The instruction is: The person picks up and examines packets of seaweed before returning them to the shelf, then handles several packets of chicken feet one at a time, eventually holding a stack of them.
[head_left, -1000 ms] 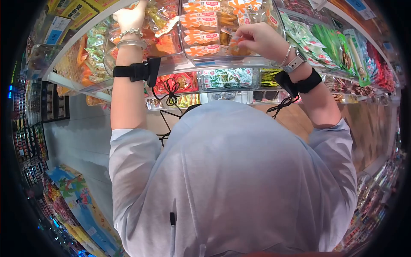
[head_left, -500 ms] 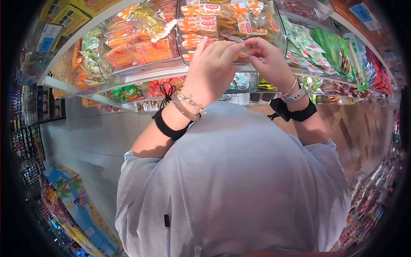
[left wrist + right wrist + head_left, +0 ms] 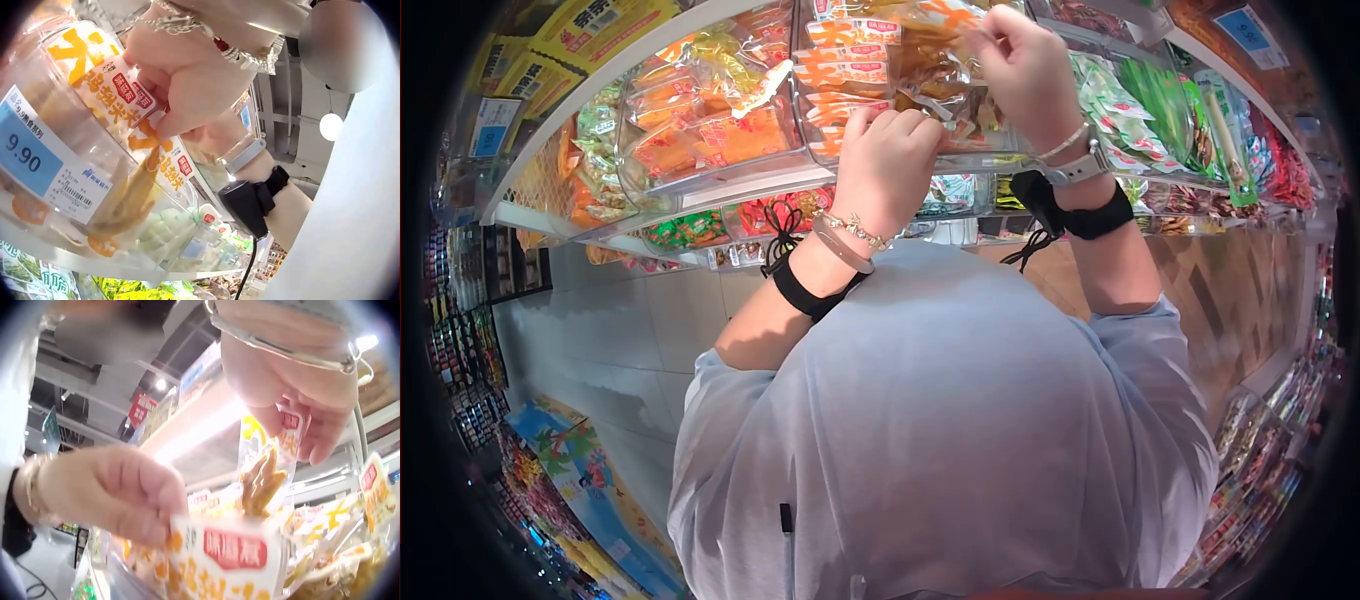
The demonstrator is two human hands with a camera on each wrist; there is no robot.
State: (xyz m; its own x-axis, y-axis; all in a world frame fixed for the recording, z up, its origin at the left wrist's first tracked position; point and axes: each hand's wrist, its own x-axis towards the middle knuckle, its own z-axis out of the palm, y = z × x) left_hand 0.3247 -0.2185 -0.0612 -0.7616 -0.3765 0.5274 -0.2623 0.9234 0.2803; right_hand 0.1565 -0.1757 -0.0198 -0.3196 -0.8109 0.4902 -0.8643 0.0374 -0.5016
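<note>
My left hand (image 3: 888,170) is at the front edge of a clear bin (image 3: 805,125) of snack packets. In the right wrist view its thumb and fingers pinch the top of a packet (image 3: 231,553) with a white and red label. Farther back and to the right, my right hand (image 3: 1032,85) pinches the top of another clear packet (image 3: 265,481), which hangs down with brown meat pieces inside. Upright packets with orange lettering (image 3: 100,81) stand behind the bin's front wall, partly hidden by the left hand in the left wrist view.
A bin of orange packets (image 3: 710,140) adjoins on the left, with a yellow packet (image 3: 745,70) on top. Green and white packets (image 3: 1120,105) lie to the right. The bin front carries a 9.90 price tag (image 3: 37,156). More goods (image 3: 780,212) sit on a lower shelf.
My left hand has come from the far left bin to the middle one, beside the right hand. The right hand has since moved up and back, apart from the left, with a packet.
</note>
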